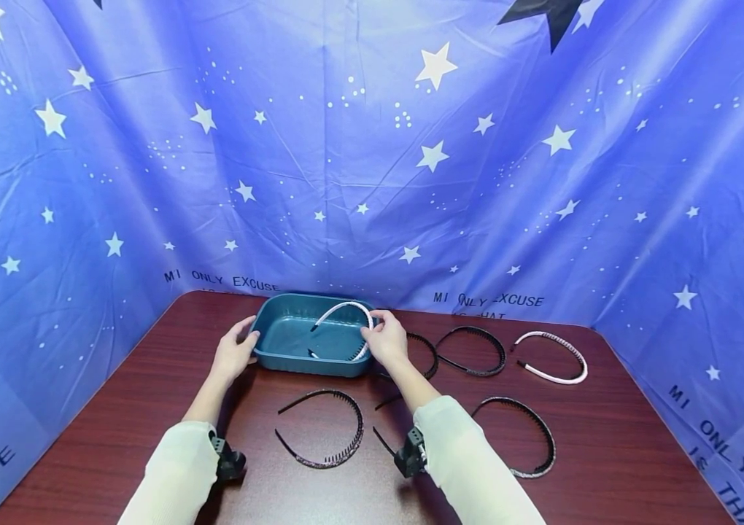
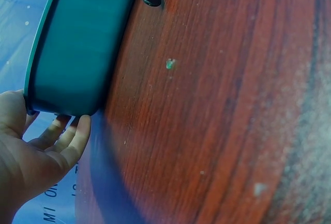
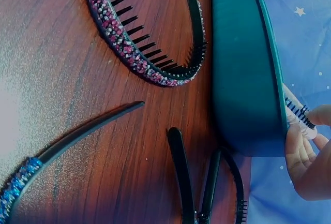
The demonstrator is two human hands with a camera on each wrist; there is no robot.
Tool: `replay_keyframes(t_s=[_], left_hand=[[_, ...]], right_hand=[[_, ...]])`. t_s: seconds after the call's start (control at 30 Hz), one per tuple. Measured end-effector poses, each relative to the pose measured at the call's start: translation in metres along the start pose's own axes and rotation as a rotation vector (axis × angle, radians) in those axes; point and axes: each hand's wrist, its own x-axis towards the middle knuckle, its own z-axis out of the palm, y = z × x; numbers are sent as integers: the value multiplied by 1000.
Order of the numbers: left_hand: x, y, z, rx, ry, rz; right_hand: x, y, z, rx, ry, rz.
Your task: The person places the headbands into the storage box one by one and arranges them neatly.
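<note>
A teal plastic basin (image 1: 309, 366) stands at the back of the table. My left hand (image 1: 233, 355) grips its left end, thumb at the rim; in the left wrist view the fingers of that left hand (image 2: 46, 149) curl against the outer wall. My right hand (image 1: 388, 341) pinches a white headband (image 1: 328, 313) with dark comb teeth at the basin's right end. Its arch rises over the basin and its ends point left, inside the rim. In the right wrist view the toothed part of the white headband (image 3: 297, 111) shows between thumb and fingers.
Several headbands lie on the dark red wooden table (image 1: 129, 408): a stone-studded black headband (image 1: 360, 426) in front, black headbands (image 1: 502, 350) back right, a pale headband (image 1: 583, 361) far right. A blue-glitter headband (image 3: 20, 185) is partly under my right arm. Starry blue cloth (image 1: 319, 146) hangs behind.
</note>
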Motion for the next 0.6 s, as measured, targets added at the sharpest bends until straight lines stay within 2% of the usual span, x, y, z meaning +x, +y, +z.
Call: replay_keyframes(t_s=[0.6], left_hand=[[-2, 4, 2, 38, 35, -40]], right_hand=[[-5, -5, 0, -122, -35, -49]])
